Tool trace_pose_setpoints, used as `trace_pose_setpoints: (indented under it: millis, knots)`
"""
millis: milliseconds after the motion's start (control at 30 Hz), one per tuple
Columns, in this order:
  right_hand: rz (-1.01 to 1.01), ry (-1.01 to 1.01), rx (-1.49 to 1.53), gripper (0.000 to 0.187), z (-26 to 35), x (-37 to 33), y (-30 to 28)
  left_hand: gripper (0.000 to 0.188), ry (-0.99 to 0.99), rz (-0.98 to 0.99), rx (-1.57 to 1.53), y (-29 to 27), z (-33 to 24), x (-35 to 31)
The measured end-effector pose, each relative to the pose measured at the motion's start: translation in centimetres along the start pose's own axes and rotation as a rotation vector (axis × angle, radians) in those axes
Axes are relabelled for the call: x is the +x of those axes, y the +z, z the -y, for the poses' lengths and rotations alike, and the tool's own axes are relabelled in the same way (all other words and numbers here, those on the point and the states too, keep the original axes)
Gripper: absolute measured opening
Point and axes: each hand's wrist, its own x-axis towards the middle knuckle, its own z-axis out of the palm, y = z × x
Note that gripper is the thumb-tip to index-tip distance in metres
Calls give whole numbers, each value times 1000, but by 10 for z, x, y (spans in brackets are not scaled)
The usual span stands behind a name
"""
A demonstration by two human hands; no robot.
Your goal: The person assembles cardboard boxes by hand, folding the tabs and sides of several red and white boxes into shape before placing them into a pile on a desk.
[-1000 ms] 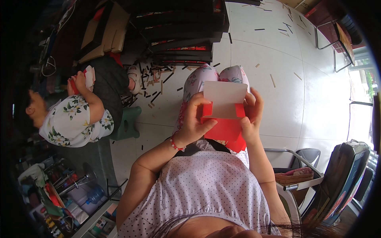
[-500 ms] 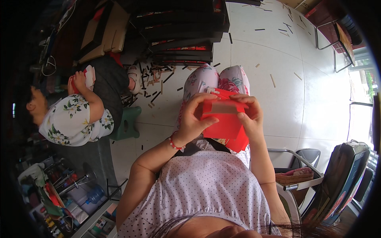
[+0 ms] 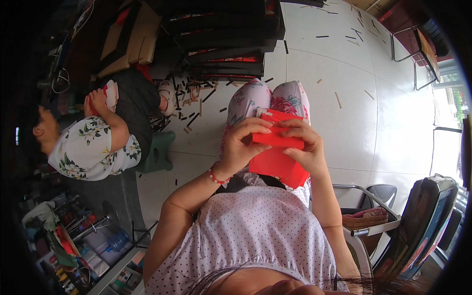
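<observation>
Over my lap, a red folded paper piece (image 3: 279,140) is held between both hands. My left hand (image 3: 240,146) grips its left end, thumb below and fingers on top, with a beaded bracelet at the wrist. My right hand (image 3: 309,143) is closed round the right end, its thumb under the lower edge. More red paper sheets (image 3: 275,166) lie on my thighs beneath it, and some red paper shows beyond my fingers. Whether the held piece is an envelope or a small box I cannot tell.
Black trays (image 3: 226,59) with red contents are stacked ahead. Dark and tan strips (image 3: 191,96) litter the floor. At left, a person (image 3: 88,142) on a green stool (image 3: 158,155) holds red and white paper. A chair with a basket (image 3: 365,219) stands at right.
The red paper's raised flap, which showed a greyish inside, is now folded down into a narrow red band. My right fingers have moved inward over it.
</observation>
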Motion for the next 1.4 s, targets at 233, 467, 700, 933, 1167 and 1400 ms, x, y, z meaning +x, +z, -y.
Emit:
trace_pose_setpoints:
  millis: [233, 467, 700, 933, 1167, 1400]
  knots:
    - [-63, 110, 79, 35, 2, 0, 6, 41, -109, 8, -164, 7, -3, -3]
    - [-84, 137, 171, 22, 3, -2, 11, 40, -119, 2, -177, 10, -4, -5]
    - [-103, 147, 161, 18, 0, -4, 17, 30, -103, -17, -115, 8, -1, -6]
    - [-142, 176, 145, 27, 5, -4, 21, 25, -123, -54, -86, 10, -3, -7]
    - [-123, 183, 101, 27, 1, -7, 19, 23, -163, -92, -109, 11, -5, -7]
    - [-182, 100, 71, 16, -2, -8, 22, 15, -168, -112, -74, 14, -10, -4]
